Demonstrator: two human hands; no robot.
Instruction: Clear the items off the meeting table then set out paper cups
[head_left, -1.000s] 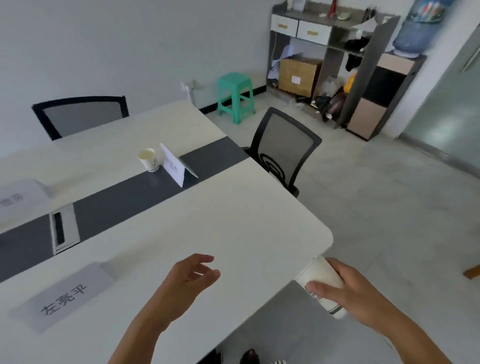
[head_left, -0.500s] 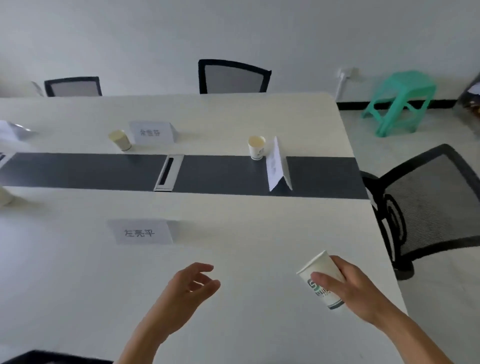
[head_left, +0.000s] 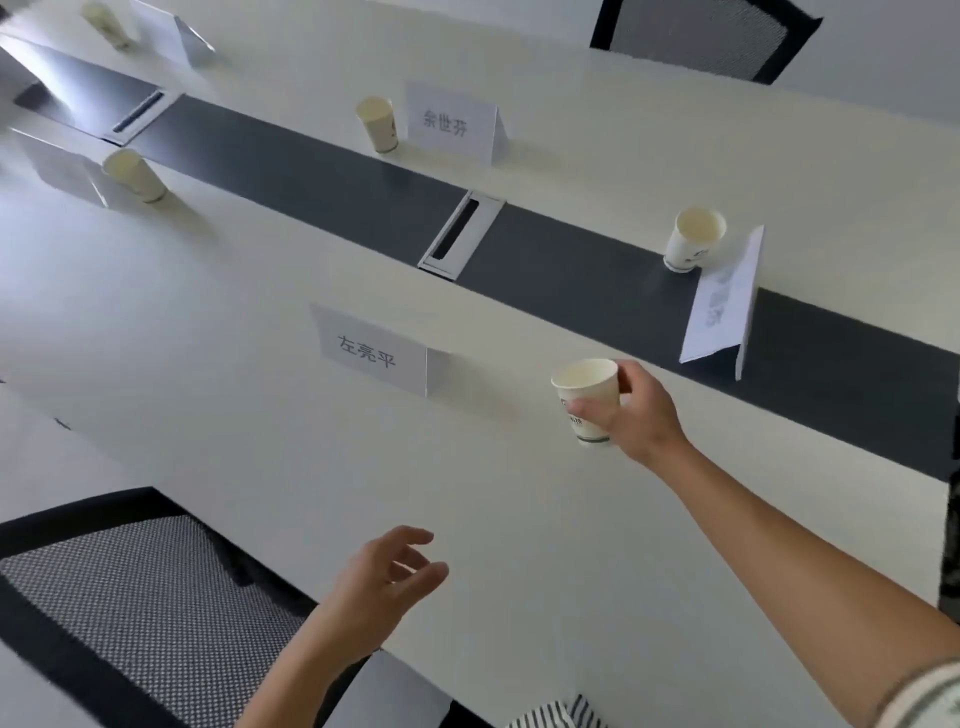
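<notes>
Right, this looks like the cup-placing step. Right hand (head_left: 641, 415) has its fingers and thumb wrapped round the lower wall of a white paper cup with green print (head_left: 587, 397). The cup is mouth up and slightly tilted. It's just past the right end of the nearest white folded name card (head_left: 371, 353), over the near white half of the long meeting table (head_left: 260, 441). Can't tell if the base is touching the top or just above it. Left hand (head_left: 387, 579) hangs over the near edge, fingers loose and half-curled, nothing in it. Other seats look set already. An empty white paper cup (head_left: 379, 122) stands just beside the far name card (head_left: 452, 124). Another paper cup (head_left: 693, 244) stands right against the end name card (head_left: 724, 306), at the edge of the dark centre strip (head_left: 322, 171). A third cup (head_left: 135, 174) is further left. My read: match that pattern, cup just beside the card, not touching it. To do it well, level the cup first and bring the base down flat. Squeeze lightly, since the thin wall will likely buckle. Then spread the fingers outward and draw the hand away to the right, not across the card. Main risks are knuckles clipping the card, or tipping a light, empty cup on release.
</notes>
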